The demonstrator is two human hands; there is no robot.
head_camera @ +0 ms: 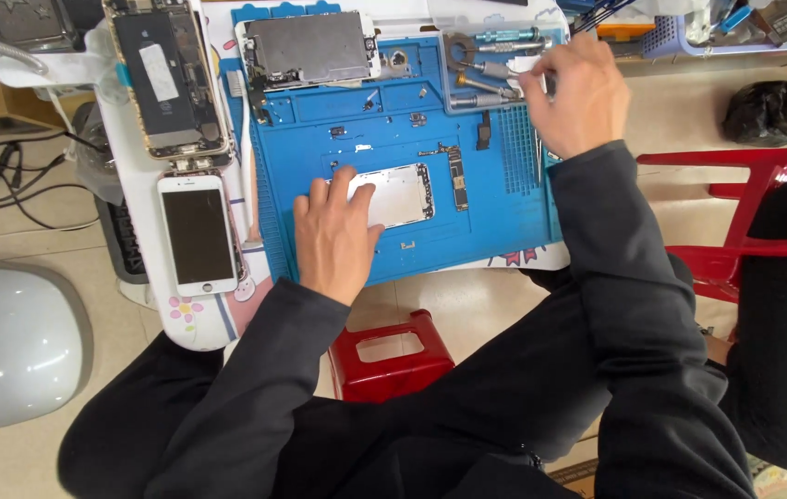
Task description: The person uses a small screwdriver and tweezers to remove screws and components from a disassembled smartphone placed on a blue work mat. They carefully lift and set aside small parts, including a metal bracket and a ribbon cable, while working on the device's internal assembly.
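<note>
White phone (198,234) and opened phone (172,81) lie far left. Left hand (333,236) presses flat, fingers spread, on the metal plate (400,195) mid blue mat (495,199); thin, light, bendable, best held by edges. Right hand (578,92) pinches among tools (495,65) in the tray. Cluttered table, red stool (389,356) below.

The left hand (333,236) lies flat on a silver phone plate (398,195) mid-worktop, on the blue mat (486,240). The right hand (576,94) reaches into the tool tray (490,55) at the mat's far right corner.
</note>
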